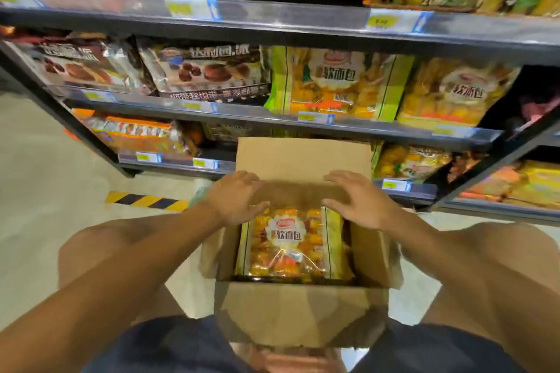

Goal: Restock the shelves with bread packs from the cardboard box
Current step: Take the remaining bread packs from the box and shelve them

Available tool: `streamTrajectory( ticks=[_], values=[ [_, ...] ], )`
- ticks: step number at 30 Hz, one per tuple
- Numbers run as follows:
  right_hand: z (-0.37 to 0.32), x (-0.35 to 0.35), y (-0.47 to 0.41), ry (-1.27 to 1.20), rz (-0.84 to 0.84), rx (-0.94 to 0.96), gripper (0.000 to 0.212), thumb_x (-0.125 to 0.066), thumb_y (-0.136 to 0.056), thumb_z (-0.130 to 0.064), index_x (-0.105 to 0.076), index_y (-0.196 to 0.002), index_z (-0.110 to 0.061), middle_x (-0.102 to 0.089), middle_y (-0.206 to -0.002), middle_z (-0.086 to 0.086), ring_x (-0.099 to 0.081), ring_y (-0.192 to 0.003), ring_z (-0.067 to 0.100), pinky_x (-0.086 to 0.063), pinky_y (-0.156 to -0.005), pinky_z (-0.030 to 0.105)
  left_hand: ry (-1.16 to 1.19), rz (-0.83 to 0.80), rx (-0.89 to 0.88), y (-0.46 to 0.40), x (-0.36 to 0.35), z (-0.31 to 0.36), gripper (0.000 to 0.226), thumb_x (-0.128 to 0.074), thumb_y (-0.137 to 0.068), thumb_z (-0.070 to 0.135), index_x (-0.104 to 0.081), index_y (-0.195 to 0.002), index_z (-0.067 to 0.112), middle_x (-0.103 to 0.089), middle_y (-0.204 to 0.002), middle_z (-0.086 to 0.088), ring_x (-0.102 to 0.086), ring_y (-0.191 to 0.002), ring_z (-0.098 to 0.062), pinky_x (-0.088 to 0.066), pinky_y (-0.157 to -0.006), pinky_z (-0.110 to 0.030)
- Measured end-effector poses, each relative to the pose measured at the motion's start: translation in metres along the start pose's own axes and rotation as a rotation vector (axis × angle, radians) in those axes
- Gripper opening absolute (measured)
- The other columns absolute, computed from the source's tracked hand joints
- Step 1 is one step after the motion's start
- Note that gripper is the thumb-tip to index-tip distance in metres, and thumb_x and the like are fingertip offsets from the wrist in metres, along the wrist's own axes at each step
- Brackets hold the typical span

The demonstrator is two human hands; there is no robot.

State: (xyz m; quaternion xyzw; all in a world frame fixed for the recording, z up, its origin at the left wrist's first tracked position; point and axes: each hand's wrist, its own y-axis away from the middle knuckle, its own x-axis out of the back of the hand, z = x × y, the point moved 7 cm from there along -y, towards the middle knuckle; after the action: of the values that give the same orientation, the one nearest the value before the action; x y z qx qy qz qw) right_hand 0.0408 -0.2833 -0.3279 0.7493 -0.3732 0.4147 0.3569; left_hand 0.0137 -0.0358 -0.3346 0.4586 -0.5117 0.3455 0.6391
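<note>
Yellow-black hazard stripe (147, 201) on the pale floor (45, 191).

Cardboard box (298, 309) on floor (39, 221), between person's knees, in front of shelves (272, 21). Bread pack (292, 247) inside box, lying flat. Far flap of box stands up, behind pack. Left hand (235, 198) above box at left far side of pack; right hand (357, 200) above box at right far side. Same kind of packs (336, 83) on middle shelf, right part; other snack bags (206, 70) to their left. Striped floor strip (145, 200) left of box, near shelf base.
</note>
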Motion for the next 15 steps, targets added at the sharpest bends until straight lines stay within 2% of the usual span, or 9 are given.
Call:
streamTrajectory(
  ticks=[3, 7, 11, 15],
  values=[
    [0.027, -0.04, 0.005, 0.014, -0.124, -0.113, 0.065, -0.05, -0.095, -0.059, -0.039, -0.151, -0.027, -0.041, -0.156, -0.001, -0.035, -0.143, 0.021, -0.032, -0.115, 0.038, -0.009, -0.145, 0.086, 0.006, -0.042, -0.004, 0.062, -0.031, -0.098, 0.061, -0.045, -0.145, 0.023, -0.049, -0.146, -0.003, -0.042, -0.135, -0.026, -0.041, -0.104, -0.039],
    [0.06, -0.08, 0.009, -0.055, -0.311, -0.24, 0.06, -0.06, -0.092, -0.054, -0.046, -0.145, -0.029, -0.05, -0.145, 0.0, -0.046, -0.133, 0.022, -0.042, -0.108, 0.041, 0.068, -0.311, 0.168, 0.002, -0.086, -0.009, 0.056, -0.038, -0.099, 0.056, -0.042, -0.148, 0.029, -0.047, -0.147, -0.003, -0.045, -0.134, -0.025, -0.042, -0.104, -0.041],
    [0.085, -0.111, 0.002, -0.142, -0.437, -0.395, 0.07, -0.059, -0.092, -0.056, -0.037, -0.153, -0.027, -0.041, -0.156, 0.001, -0.042, -0.14, 0.024, -0.038, -0.113, 0.04, 0.097, -0.446, 0.239, -0.009, -0.118, -0.007, 0.058, -0.04, -0.099, 0.055, -0.037, -0.15, 0.027, -0.048, -0.147, -0.006, -0.049, -0.132, -0.029, -0.046, -0.102, -0.043],
    [0.097, -0.141, -0.007, -0.26, -0.471, -0.514, 0.072, -0.06, -0.094, -0.051, -0.031, -0.155, -0.027, -0.037, -0.158, 0.003, -0.04, -0.142, 0.026, -0.038, -0.113, 0.041, 0.245, -0.525, 0.368, -0.018, -0.157, -0.003, 0.061, -0.048, -0.097, 0.05, -0.035, -0.149, 0.02, -0.047, -0.146, -0.011, -0.052, -0.128, -0.032, -0.047, -0.101, -0.046]
  ],
)
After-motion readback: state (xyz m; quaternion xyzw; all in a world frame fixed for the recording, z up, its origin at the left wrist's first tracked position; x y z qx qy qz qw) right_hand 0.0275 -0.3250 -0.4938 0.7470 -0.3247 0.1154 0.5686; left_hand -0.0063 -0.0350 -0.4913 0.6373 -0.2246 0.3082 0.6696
